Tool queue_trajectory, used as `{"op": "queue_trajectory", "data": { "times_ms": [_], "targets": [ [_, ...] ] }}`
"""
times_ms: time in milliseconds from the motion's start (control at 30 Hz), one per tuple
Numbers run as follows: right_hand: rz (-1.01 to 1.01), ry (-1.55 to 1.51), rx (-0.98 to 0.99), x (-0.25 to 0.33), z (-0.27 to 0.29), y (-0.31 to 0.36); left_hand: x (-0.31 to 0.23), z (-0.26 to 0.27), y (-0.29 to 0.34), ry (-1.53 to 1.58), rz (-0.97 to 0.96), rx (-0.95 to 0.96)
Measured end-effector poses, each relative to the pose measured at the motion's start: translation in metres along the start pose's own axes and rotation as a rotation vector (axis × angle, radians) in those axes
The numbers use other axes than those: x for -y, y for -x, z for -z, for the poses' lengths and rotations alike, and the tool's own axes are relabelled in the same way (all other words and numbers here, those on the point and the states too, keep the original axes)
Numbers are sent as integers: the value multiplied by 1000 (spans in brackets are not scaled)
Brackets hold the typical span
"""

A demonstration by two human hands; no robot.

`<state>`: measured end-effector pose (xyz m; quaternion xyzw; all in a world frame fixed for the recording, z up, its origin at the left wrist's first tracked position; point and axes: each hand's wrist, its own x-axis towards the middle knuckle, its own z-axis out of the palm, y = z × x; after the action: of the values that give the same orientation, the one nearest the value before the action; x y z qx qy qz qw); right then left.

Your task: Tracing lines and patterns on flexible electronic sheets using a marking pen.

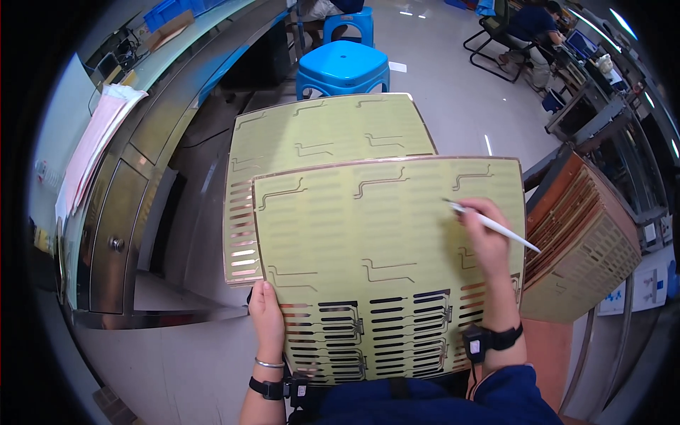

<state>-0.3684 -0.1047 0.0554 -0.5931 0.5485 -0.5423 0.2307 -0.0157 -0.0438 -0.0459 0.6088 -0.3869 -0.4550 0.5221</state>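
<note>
A large pale yellow-green circuit board panel (333,234) with copper traces lies tilted in front of me, its near edge by my body. My left hand (267,308) grips its left edge, thumb on top; the other fingers are hidden beneath. Over the panel's right part, my right hand (487,230) pinches a white pen-shaped tool (506,232) with a thin dark tip. That tip is close to the surface, but I cannot tell whether it touches. Behind and partly under this panel rests a similar circuit board panel (276,145).
Many panels stand on edge in a stack (584,244) at the right. Beyond the far panel is a blue plastic stool (343,64). A metal cabinet (117,234) and pinkish sheets (106,134) flank the left. A seated person (531,25) works at the far right.
</note>
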Motion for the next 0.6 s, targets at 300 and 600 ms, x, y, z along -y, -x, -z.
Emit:
{"op": "queue_trajectory", "data": {
  "times_ms": [300, 600],
  "targets": [
    [149, 64, 253, 4, -80, -73, 7, 2, 1, -58, -1, -62],
    [204, 74, 242, -9, -82, -71, 17, 5, -2, -25, -51, -41]
  ]
}}
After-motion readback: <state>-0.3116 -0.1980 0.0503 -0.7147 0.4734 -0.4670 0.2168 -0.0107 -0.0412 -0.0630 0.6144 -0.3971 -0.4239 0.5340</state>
